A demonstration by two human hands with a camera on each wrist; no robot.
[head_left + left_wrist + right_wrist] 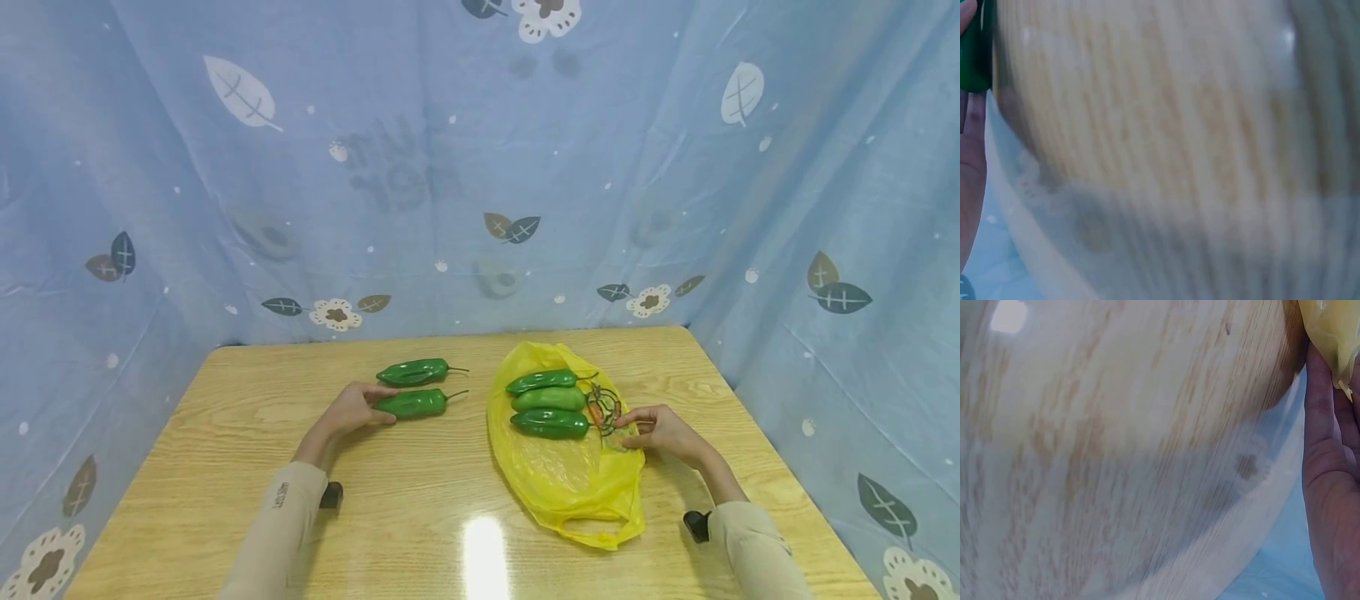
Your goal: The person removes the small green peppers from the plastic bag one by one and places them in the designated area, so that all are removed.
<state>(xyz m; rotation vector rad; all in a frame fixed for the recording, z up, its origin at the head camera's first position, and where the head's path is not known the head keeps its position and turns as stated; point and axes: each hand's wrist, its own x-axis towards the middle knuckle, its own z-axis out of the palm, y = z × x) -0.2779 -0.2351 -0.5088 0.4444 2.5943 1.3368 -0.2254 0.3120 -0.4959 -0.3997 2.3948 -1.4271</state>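
My left hand (358,408) grips the blunt left end of a long green pepper (422,403) on the table. Just behind it lies a second green pepper (414,372), its stem also pointing right. At the right, my right hand (657,431) pinches the side edge of a yellow plastic bag (558,475) spread flat. On the bag three green peppers (550,423) lie in a row. Close to my right fingertips is a small cluster of thin red and green chillies (606,410). In the right wrist view, a bunched fold of the bag (1329,331) shows at the fingers.
The pale wooden table (405,517) has blue patterned curtains (420,183) behind it and at both sides. The bag's handle loop (600,542) points toward the front. A bright glare spot shines on the tabletop left of the handle.
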